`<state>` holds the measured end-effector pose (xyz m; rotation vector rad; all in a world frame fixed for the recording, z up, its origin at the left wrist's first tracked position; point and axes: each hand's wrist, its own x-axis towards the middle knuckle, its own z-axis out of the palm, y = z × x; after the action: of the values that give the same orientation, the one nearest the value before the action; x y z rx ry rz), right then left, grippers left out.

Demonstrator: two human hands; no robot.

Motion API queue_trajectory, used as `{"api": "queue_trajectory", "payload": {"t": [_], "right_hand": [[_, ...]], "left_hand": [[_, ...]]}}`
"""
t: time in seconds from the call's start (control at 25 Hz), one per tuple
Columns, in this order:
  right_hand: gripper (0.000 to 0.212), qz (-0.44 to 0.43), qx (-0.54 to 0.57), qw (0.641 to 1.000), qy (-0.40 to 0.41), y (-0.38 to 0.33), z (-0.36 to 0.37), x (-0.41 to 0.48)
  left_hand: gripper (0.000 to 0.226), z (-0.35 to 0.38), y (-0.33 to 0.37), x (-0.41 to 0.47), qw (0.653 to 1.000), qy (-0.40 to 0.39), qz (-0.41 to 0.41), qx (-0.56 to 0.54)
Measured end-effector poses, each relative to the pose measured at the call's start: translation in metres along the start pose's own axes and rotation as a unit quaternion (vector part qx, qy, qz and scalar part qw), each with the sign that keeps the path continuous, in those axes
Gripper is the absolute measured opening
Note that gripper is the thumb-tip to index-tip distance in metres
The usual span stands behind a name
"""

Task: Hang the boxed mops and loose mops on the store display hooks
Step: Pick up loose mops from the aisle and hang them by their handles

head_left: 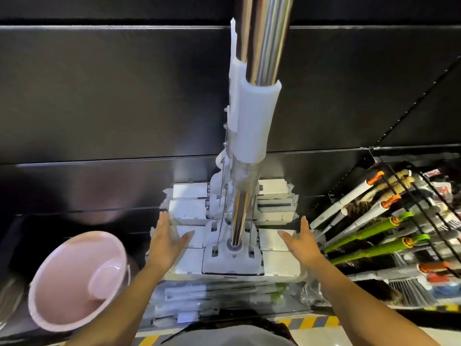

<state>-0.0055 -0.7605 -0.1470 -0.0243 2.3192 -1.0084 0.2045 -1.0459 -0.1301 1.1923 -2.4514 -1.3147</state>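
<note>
Several loose flat mops hang in a row straight ahead, their steel poles (264, 41) rising past the camera. The nearest has a white plastic sleeve (254, 121) on its pole and a white flat head (233, 260) at the bottom. My left hand (166, 239) is open at the left end of that head, fingers spread. At the right end is my right hand (300, 242), open too. Neither hand grips anything. Below the mop heads lie plastic-wrapped packages (219, 298) on the low shelf. The hooks are out of view above.
A pink plastic basin (77, 278) leans at the lower left. Brooms and brushes with green and white handles (369, 236) hang on wire hooks at the right. Black slatted wall panels (112, 96) back the display. Yellow-black floor tape (309, 323) runs along the shelf base.
</note>
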Motion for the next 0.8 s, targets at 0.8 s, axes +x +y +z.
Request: {"api": "queue_trajectory", "payload": {"t": [0.8], "right_hand": [[0.081, -0.053, 0.065, 0.994, -0.067, -0.003, -0.013, 0.018]], "left_hand": [[0.088, 0.010, -0.003, -0.022, 0.989, 0.033, -0.113, -0.084]]}}
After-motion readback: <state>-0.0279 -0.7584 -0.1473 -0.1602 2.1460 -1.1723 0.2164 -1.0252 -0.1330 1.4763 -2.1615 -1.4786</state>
